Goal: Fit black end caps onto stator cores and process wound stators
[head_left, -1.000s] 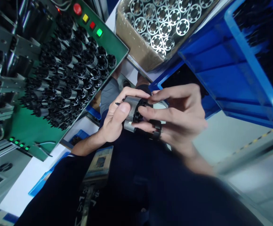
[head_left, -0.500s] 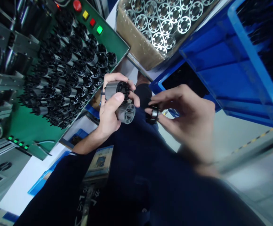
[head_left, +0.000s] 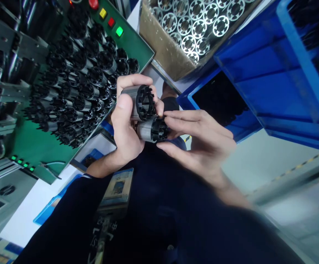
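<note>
My left hand grips a steel motor stator core with a black slotted plastic end piece facing the right. A second stator core lies against it below, its black slotted end pointing towards my right hand. My right hand's fingertips press on that black end, and my left fingers also hold this core's steel body. The far ends of both cores are hidden.
A green panel at the left carries rows of black-capped cores on pegs, with coloured buttons and pliers. At the top stands a cardboard box of stamped steel discs. A blue plastic crate fills the right.
The black ring held in my right hand now sits on the end of the lower core. My hands have come together, and the upper core has turned its black end towards the right.
</note>
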Action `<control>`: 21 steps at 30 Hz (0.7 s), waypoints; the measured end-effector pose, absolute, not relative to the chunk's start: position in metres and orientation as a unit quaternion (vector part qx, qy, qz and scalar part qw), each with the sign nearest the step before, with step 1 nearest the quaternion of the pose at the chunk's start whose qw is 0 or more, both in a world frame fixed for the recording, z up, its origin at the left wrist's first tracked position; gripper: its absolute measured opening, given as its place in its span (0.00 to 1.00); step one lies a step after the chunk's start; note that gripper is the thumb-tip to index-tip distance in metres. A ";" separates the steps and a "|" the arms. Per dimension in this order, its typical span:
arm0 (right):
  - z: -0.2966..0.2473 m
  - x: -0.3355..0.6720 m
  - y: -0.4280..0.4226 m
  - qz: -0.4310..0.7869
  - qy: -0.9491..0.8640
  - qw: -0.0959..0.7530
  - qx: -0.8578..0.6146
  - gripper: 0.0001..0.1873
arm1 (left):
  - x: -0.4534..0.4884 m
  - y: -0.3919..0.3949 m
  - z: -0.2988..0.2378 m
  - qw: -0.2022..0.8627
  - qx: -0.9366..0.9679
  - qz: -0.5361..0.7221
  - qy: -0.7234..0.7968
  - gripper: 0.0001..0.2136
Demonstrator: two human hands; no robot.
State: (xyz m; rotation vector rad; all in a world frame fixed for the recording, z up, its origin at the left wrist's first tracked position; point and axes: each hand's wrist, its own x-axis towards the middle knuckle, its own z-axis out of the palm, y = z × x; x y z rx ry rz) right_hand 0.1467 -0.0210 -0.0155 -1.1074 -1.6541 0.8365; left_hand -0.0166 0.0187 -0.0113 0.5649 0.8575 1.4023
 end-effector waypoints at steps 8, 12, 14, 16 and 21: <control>-0.007 0.145 -0.027 0.347 -0.664 0.439 -0.495 0.26 | -0.016 0.017 -0.017 0.618 0.305 0.592 0.418 0.18; -0.014 0.140 -0.032 0.348 -0.644 0.428 -0.530 0.20 | -0.018 0.015 -0.021 0.627 0.305 0.588 0.410 0.18; -0.025 0.135 -0.032 0.333 -0.635 0.470 -0.515 0.19 | -0.020 0.014 -0.022 0.649 0.278 0.590 0.391 0.17; -0.035 0.129 -0.030 0.321 -0.638 0.495 -0.495 0.19 | -0.021 0.013 -0.023 0.670 0.263 0.585 0.375 0.17; -0.035 0.126 -0.024 0.295 -0.676 0.456 -0.499 0.22 | -0.021 0.016 -0.030 0.661 0.256 0.602 0.369 0.19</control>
